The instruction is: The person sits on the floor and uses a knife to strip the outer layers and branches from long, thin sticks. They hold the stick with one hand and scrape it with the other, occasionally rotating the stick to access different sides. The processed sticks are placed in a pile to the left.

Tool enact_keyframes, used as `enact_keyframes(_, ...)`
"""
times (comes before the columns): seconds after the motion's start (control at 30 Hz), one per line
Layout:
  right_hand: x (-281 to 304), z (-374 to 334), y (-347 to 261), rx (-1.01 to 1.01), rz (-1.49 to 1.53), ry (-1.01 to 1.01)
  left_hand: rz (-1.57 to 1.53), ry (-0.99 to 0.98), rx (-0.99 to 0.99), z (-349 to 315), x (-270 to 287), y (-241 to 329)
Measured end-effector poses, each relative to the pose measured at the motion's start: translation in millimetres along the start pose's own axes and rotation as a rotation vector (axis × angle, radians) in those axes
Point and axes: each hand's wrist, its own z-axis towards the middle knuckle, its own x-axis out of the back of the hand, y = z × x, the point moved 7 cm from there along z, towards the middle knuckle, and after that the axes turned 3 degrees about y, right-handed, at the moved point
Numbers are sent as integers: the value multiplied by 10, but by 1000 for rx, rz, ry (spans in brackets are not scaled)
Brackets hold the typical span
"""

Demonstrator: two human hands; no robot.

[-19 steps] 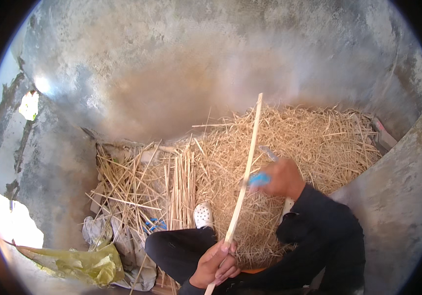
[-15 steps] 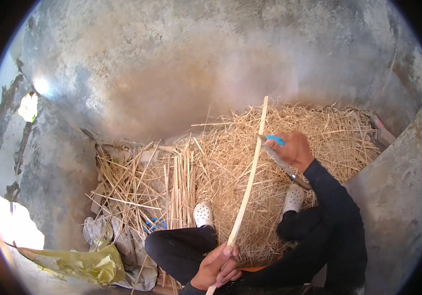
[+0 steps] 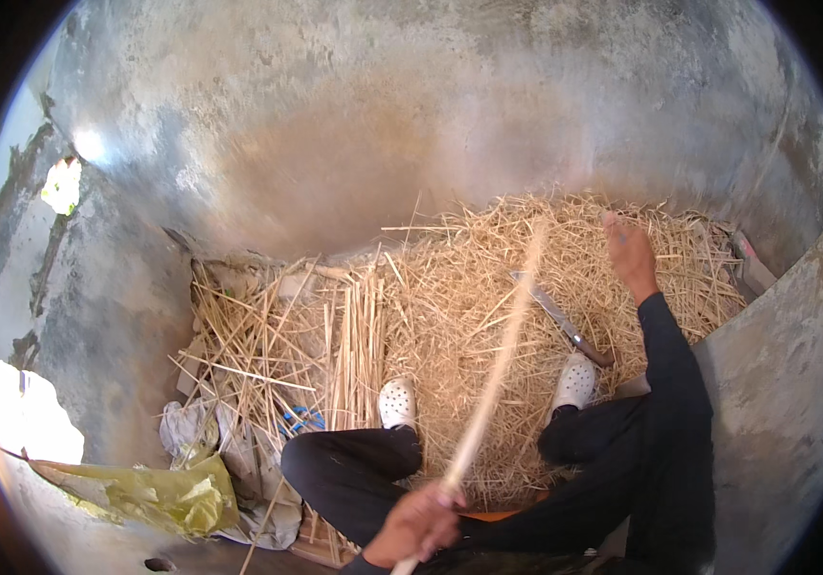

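My left hand (image 3: 419, 525), low in the middle and a little blurred, is closed round the lower end of a long pale bamboo strip (image 3: 494, 383). Smeared by motion, the strip slants up and slightly right, over the shavings. Out to the right, apart from the strip, my right hand (image 3: 632, 257) is closed above the heap of shavings. Only a hint of blue shows at its fingers, from the small blue-handled blade it grips; the rest is hidden. Between strip and right foot, a long knife (image 3: 557, 314) with a brown handle lies on the shavings.
Straw-like shavings (image 3: 450, 278) cover the floor up to a grey wall (image 3: 383, 115). Split strips (image 3: 357, 355) lie left of my left clog (image 3: 397, 402); my right clog (image 3: 575, 381) is by the knife handle. A yellowish plastic sheet (image 3: 167, 494) and pale sacking lie lower left.
My right hand has left the strip and moved right and slightly up. The strip's upper end has swung right and down, and my left hand still holds its lower end.
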Motion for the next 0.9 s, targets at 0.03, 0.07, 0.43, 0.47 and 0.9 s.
enact_keyframes(0.03, 31, -240, -337, 121, 73, -62, 17, 68, -59, 46, 105, 106)
enact_keyframes(0.07, -83, -536, -785, 249, 170, -132, 60, 88, -142, 43, 163, 206)
enact_keyframes(0.43, -225, -1374, -1588, 567, 241, -204, 230, 41, -246, 74, -74, 460)
enact_keyframes(0.47, -230, -1479, -1646, 652, 237, -216, 227, 37, -258, 74, -82, 485)
enact_keyframes(0.9, -265, -1193, -1534, 675, 87, -64, 86, 16, -218, 159, -83, 441)
